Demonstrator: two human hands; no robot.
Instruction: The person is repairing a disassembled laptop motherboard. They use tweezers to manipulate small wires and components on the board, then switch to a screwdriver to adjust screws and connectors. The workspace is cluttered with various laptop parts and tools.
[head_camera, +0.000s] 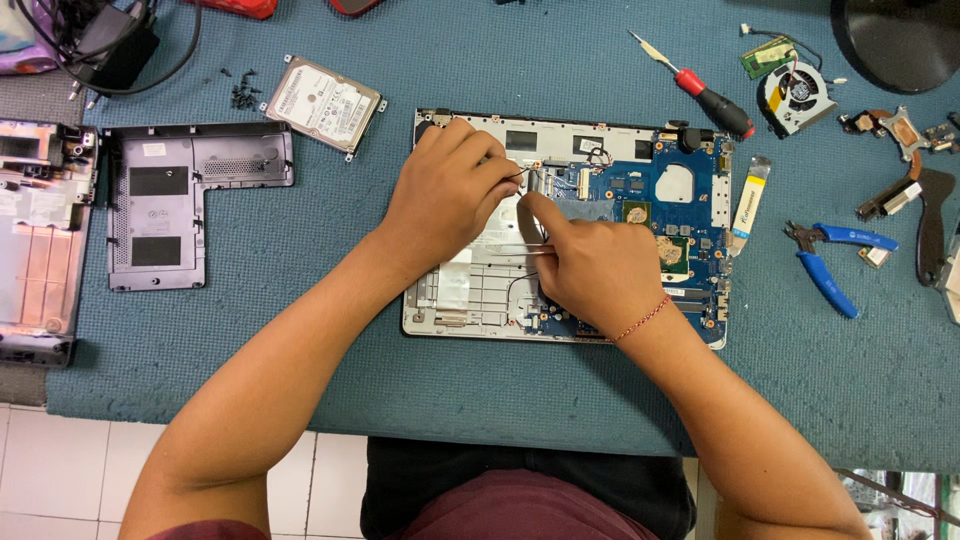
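We note the opened laptop base (470, 290), silver-grey plastic, at mid-mat with its glossy blue motherboard (690, 215) on the right. Left hand (445, 190), fingers curled, pinches a thin black wire (517, 174) near the board's upper edge. Right hand (595, 265) lies on the board with its forefinger pressed down; the fingertips hide what they touch. A flat dark cover panel (160, 200) and a metallic hard drive (322, 104) lie left on the textured teal mat (300, 330). Blue-handled pliers (835, 262) sit right.
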